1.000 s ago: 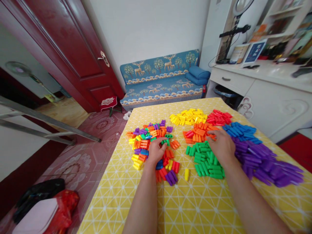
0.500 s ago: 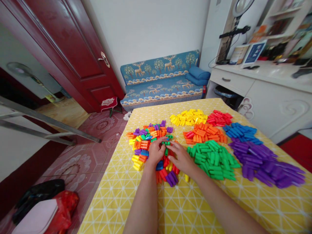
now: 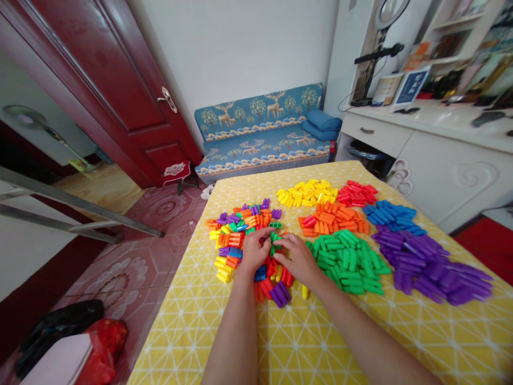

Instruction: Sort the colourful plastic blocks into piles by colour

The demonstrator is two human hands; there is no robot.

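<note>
Now: mixed pile [image 3: 240, 235] | under both hands [image 3: 276, 255] | green piece [image 3: 274, 237] between fingertips

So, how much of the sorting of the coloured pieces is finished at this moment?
Most looks done: separate yellow, red, orange, blue, green and purple piles lie on the table. In hand: the left hand and right hand meet at green pieces over the mixed pile. That mixed pile is what remains.
</note>
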